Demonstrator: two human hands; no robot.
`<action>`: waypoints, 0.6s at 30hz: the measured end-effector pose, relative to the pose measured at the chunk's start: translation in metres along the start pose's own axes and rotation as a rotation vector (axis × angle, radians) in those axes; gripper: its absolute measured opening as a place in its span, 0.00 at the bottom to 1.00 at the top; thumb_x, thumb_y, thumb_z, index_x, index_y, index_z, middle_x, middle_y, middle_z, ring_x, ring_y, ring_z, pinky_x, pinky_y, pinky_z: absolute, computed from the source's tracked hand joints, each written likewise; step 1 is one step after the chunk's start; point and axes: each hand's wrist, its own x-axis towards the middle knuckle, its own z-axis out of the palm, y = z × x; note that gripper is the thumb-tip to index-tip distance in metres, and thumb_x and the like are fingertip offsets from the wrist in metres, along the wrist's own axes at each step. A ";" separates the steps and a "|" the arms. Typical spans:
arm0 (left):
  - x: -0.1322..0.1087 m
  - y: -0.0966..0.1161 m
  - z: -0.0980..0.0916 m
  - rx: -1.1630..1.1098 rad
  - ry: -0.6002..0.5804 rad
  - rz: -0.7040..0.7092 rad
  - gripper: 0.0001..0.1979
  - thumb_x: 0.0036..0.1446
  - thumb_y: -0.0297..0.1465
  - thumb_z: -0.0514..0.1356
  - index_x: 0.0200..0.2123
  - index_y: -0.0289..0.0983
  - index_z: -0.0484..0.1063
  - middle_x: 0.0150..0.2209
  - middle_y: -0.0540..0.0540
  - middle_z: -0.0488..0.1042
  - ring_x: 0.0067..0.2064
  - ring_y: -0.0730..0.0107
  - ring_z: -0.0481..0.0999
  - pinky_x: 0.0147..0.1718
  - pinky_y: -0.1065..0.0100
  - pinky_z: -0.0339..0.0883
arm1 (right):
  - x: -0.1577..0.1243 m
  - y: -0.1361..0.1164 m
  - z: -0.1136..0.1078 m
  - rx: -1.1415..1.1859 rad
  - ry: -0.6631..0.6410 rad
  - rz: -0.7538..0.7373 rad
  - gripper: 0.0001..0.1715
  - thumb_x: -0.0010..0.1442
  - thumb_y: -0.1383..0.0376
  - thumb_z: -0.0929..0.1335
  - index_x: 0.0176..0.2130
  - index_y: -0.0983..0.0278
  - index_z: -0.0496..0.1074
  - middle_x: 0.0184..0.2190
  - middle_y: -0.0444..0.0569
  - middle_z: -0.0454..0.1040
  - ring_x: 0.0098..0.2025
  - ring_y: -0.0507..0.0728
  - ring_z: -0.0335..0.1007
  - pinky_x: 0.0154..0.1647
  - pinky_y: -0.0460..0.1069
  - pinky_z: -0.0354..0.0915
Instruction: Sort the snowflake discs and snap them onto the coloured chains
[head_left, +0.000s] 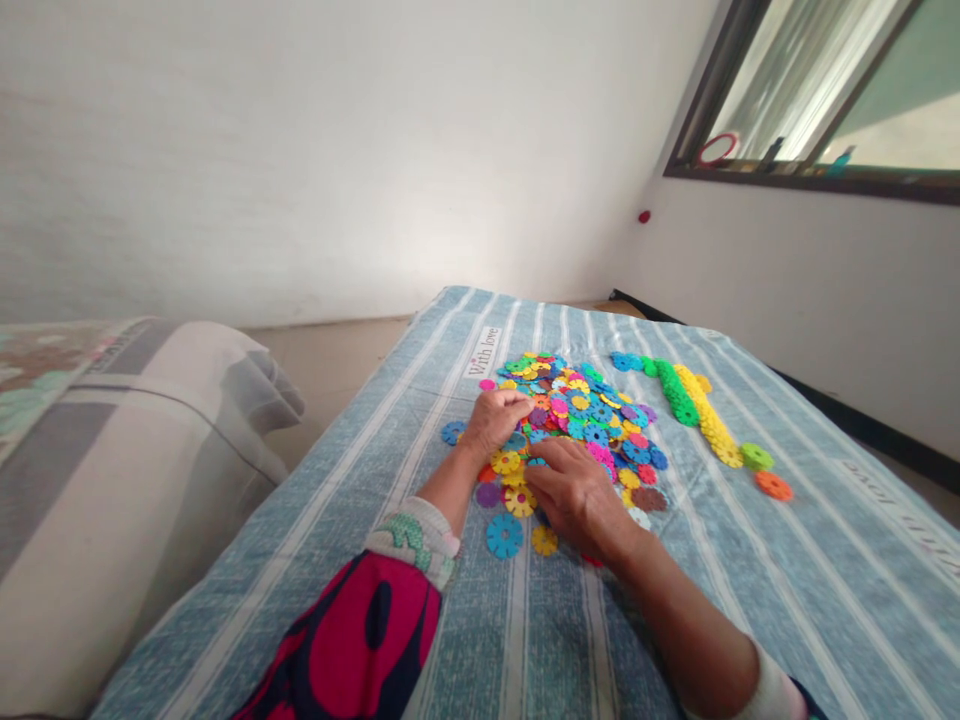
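A pile of coloured plastic snowflake discs (pixel 581 410) lies on a blue striped bedsheet (pixel 787 560). My left hand (pixel 495 420) rests on the pile's left edge with its fingers curled down onto the discs; whether it grips one I cannot make out. My right hand (pixel 577 490) lies flat over the pile's near edge, fingers stretched toward the left. Loose blue (pixel 504 535) and yellow (pixel 544 540) discs sit just below my hands. To the right lie joined rows of green discs (pixel 675 392) and yellow discs (pixel 709 420).
Single green (pixel 756 457) and orange (pixel 773 486) discs lie right of the rows. A folded grey-striped quilt (pixel 135 470) sits at the left. A white wall is ahead, and a window (pixel 825 90) is at the upper right.
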 end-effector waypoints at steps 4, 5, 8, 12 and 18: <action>0.000 0.001 0.000 0.010 0.002 0.005 0.17 0.44 0.41 0.62 0.32 0.36 0.81 0.26 0.51 0.76 0.32 0.68 0.73 0.36 0.67 0.64 | -0.010 -0.007 -0.008 0.027 -0.089 0.004 0.08 0.62 0.69 0.65 0.31 0.63 0.72 0.40 0.53 0.71 0.44 0.59 0.64 0.44 0.53 0.62; 0.000 0.001 0.000 0.012 0.003 0.005 0.17 0.44 0.42 0.62 0.32 0.36 0.81 0.26 0.51 0.76 0.32 0.67 0.73 0.37 0.67 0.64 | -0.011 -0.009 -0.009 0.044 -0.108 0.014 0.06 0.61 0.68 0.66 0.32 0.63 0.72 0.41 0.53 0.71 0.45 0.59 0.64 0.45 0.53 0.62; -0.001 0.003 0.000 0.017 0.001 0.005 0.17 0.44 0.42 0.62 0.32 0.35 0.81 0.25 0.50 0.76 0.32 0.67 0.73 0.36 0.67 0.65 | -0.011 -0.012 -0.010 0.075 -0.139 0.047 0.04 0.58 0.67 0.68 0.37 0.64 0.72 0.47 0.56 0.69 0.50 0.62 0.62 0.49 0.56 0.61; -0.001 0.005 0.000 0.019 0.000 0.007 0.16 0.44 0.41 0.61 0.31 0.36 0.81 0.25 0.50 0.77 0.33 0.66 0.74 0.38 0.67 0.66 | -0.005 -0.017 -0.009 0.074 -0.196 0.090 0.13 0.56 0.68 0.68 0.43 0.65 0.71 0.52 0.57 0.66 0.55 0.63 0.58 0.53 0.58 0.60; -0.002 0.006 0.000 0.024 -0.005 0.015 0.16 0.44 0.41 0.61 0.31 0.36 0.80 0.26 0.50 0.77 0.34 0.65 0.75 0.39 0.66 0.66 | 0.004 -0.017 -0.005 0.058 -0.274 0.129 0.10 0.54 0.67 0.69 0.40 0.66 0.72 0.51 0.57 0.67 0.57 0.64 0.56 0.55 0.59 0.59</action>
